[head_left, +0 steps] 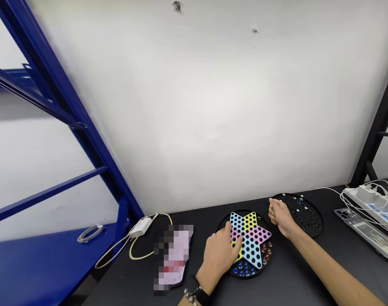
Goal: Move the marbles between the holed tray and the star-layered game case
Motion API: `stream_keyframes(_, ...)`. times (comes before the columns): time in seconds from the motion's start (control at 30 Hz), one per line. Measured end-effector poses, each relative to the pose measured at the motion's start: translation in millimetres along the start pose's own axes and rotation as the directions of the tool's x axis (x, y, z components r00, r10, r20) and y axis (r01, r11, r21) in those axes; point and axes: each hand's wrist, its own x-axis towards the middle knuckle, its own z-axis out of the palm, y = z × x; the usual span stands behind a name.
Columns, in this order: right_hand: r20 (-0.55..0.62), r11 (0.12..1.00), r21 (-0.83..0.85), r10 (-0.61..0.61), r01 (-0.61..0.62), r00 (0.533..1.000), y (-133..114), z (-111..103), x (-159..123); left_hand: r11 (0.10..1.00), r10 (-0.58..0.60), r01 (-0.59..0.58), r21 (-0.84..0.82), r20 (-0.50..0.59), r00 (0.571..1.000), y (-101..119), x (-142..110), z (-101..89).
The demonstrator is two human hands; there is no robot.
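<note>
A round Chinese checkers board [253, 250] with a blue, yellow and pink star full of holes lies on the black table. Blue marbles [244, 268] and red marbles [266, 251] sit in its side pockets. My left hand [221, 250] rests over the board's left part, thumb and index finger apart, covering some of the star. Just right of the board, my right hand [280, 216] is raised and closed, with a small orange marble [270, 206] showing at its fingertips. Beyond that wrist lies a round black tray [318, 221] with a few scattered marbles; the forearm hides part of it.
To the left lie a phone [177, 263], partly blurred, and a white adapter [140, 227] with a looped cable. A power strip [378, 208] with tangled white cords and another phone [366, 233] are at the right. A blue metal frame [85, 127] stands left; a white wall rises behind.
</note>
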Motion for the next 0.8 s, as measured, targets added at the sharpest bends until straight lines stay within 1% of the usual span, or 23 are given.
stream_keyframes(0.1,0.062,0.981,0.142,0.123,-0.130,0.991,-1,-12,6,1.000,0.008,-0.008,-0.003,-0.009,1.000,-1,0,2.0)
stream_keyframes(0.17,0.088,0.962,0.201,0.170,-0.184,0.982,0,-17,8,1.000,0.012,-0.012,0.001,-0.019,1.000,-1,1,4.4)
stream_keyframes(0.23,0.095,0.956,0.212,0.187,-0.204,0.978,2,-20,8,1.000,0.011,-0.011,0.007,-0.023,1.000,-2,2,6.5)
stream_keyframes(0.33,0.089,0.957,0.201,0.197,-0.211,0.976,5,-17,6,1.000,0.009,-0.009,0.012,-0.022,1.000,-3,2,8.4)
stream_keyframes(0.37,0.082,0.965,0.177,0.182,-0.194,0.980,5,-15,4,1.000,0.011,-0.010,0.011,-0.025,1.000,-3,3,8.8)
stream_keyframes(0.4,0.073,0.983,0.114,0.138,-0.145,0.988,6,-14,2,1.000,0.014,-0.013,0.011,-0.028,1.000,-4,3,9.0)
stream_keyframes(0.43,0.077,0.998,0.000,0.067,-0.067,0.995,6,-12,0,1.000,0.017,-0.016,0.012,-0.031,0.999,-4,3,9.1)
stream_keyframes(0.47,0.102,0.987,-0.157,-0.013,0.029,0.995,5,-10,-3,1.000,0.020,-0.019,0.013,-0.032,0.999,-4,2,9.0)
stream_keyframes(0.5,0.155,0.934,-0.333,-0.083,0.131,0.984,4,-8,-6,1.000,0.021,-0.020,0.016,-0.033,0.999,-4,2,8.6)
stream_keyframes(0.53,0.223,0.839,-0.497,-0.122,0.221,0.967,2,-6,-9,1.000,0.019,-0.018,0.019,-0.032,0.999,-4,2,8.1)
stream_keyframes(0.57,0.287,0.731,-0.621,-0.124,0.283,0.950,-1,-5,-12,1.000,0.017,-0.016,0.022,-0.031,0.999,-3,2,7.3)
stream_keyframes(0.6,0.331,0.644,-0.698,-0.097,0.313,0.939,-3,-4,-15,1.000,0.014,-0.013,0.025,-0.029,0.999,-3,2,6.3)
stream_keyframes(0.67,0.384,0.525,-0.777,-0.043,0.348,0.922,-9,-4,-18,1.000,0.012,-0.011,0.028,-0.024,1.000,-1,1,4.2)
stream_keyframes(0.73,0.424,0.455,-0.803,-0.018,0.385,0.905,-13,-4,-20,1.000,0.013,-0.012,0.029,-0.023,1.000,0,0,2.5)
stream_keyframes(0.8,0.455,0.409,-0.812,-0.002,0.416,0.890,-14,-4,-20,1.000,0.013,-0.013,0.025,-0.022,1.000,0,0,1.6)
